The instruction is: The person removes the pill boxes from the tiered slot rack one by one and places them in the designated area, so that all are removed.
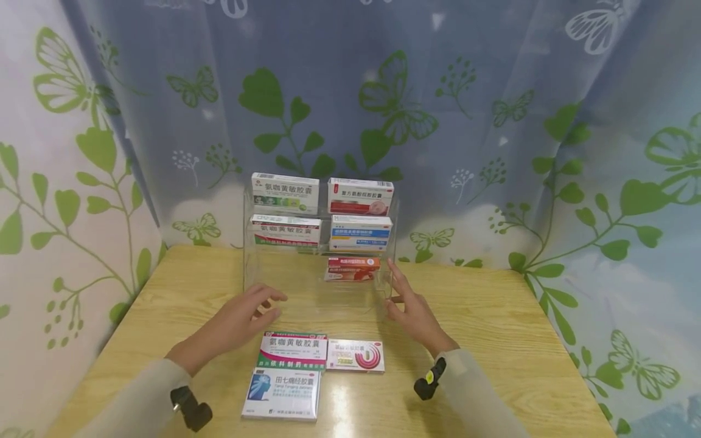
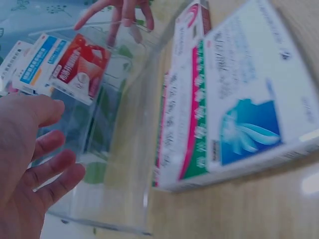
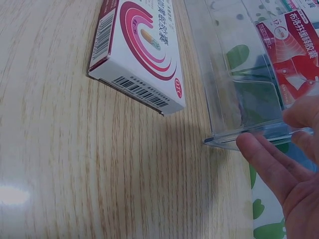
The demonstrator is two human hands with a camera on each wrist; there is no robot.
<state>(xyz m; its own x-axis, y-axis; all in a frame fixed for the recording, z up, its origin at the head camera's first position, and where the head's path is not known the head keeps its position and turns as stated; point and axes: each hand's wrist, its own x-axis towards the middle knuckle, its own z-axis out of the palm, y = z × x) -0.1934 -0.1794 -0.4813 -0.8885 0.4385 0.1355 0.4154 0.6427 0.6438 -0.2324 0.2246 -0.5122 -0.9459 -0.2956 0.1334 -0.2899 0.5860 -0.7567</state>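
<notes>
Blue-grey fabric printed with green leaves and butterflies, one curtain at the back, is the largest item on my remote feed. Next down: one pale wooden table. On it, before the curtain, I log one clear rack with boxes in three tiers. Hands, two. Left hand: at the rack's front left, fingers apart and loosely bent. Right hand: beside the rack's right end, fingers apart, a fingertip touching the rack's edge in the right wrist view; I read contact, not a clamp. Boxes, eight by my count: five racked, three flat on the table. Largest is a white-and-blue box, nearest me; just beyond it, a green-and-magenta box. Top tier, two: a white-and-green box left, a white-and-red box right. Middle tier, two: a red-trimmed box left, a blue-banded box right. Smaller: one pink-arc box, right of the green-and-magenta one; one red box, lowest tier, right. Last, black wrist units, two, one per sleeve.
</notes>
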